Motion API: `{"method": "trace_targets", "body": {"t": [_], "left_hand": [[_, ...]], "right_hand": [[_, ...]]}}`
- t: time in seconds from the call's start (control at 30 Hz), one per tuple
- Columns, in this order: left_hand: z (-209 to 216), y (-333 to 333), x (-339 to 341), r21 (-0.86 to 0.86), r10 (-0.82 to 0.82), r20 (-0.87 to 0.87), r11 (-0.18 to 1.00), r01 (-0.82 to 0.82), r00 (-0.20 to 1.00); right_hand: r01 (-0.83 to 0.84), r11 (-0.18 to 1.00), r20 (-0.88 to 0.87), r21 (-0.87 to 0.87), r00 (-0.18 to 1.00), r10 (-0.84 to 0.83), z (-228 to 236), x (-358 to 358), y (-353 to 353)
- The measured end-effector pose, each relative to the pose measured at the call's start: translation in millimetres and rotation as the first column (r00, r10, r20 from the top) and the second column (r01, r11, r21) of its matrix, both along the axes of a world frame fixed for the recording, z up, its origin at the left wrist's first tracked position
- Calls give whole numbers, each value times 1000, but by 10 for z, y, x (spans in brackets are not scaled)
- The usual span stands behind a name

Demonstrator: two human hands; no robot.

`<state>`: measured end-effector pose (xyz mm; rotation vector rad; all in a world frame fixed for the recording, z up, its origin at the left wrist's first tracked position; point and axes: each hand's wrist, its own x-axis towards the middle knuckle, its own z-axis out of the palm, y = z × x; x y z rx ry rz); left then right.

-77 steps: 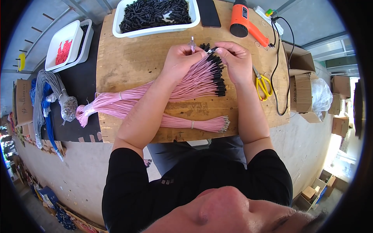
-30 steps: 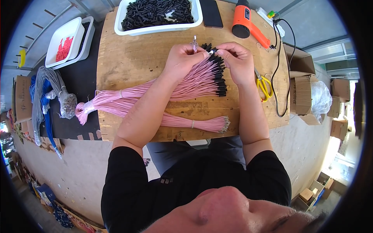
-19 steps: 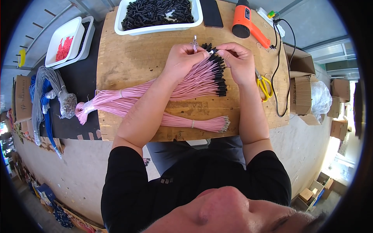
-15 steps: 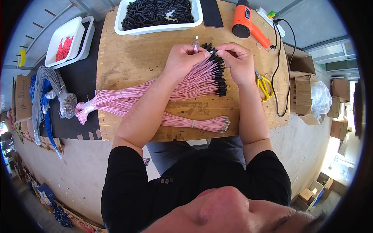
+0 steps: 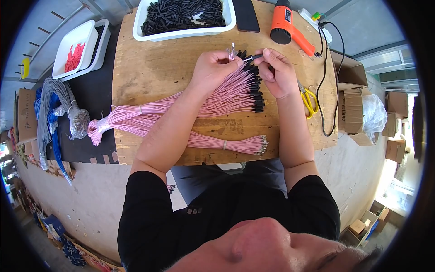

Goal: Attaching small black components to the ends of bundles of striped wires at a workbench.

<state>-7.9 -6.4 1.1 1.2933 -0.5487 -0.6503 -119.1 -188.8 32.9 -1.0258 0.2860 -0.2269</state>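
Across the wooden table lies a large bundle of pink wires [image 5: 181,102], most of their right ends covered with black sleeves [image 5: 258,97]. Closed at the top of this bundle, my left hand [image 5: 210,72] pinches pink wires, some bare ends poking up past its fingers. My right hand [image 5: 281,75] pinches a black sleeve [image 5: 257,57] between thumb and forefinger, at a wire's tip. Another dark piece shows against its curled fingers. Nearer me rests a second pink wire bundle [image 5: 206,141] with bare metal ends, tied with a band.
A white tray [image 5: 181,35] of black sleeves stands at the back, beside a dark phone [image 5: 247,18]. Back right lie an orange heat gun [image 5: 282,29] and its black cord; yellow-handled scissors [image 5: 309,103] are right of my forearm. Red pieces [image 5: 74,56] fill a tray far left.
My right hand has drawn slightly right and turned, its fingers now more curled. The black sleeve between my hands shows more fully. My left hand has barely moved.
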Motion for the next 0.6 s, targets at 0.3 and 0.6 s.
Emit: {"method": "trace_targets", "body": {"t": [0.3,0.6], "left_hand": [[23,2,-14,3,-26,58,1000,26,998],[28,2,-17,8,-25,40,1000,25,999]], "right_hand": [[-104,991,15,88,995,103,-47,5,-18],[-97,991,5,90,995,97,-51,14,13]]}}
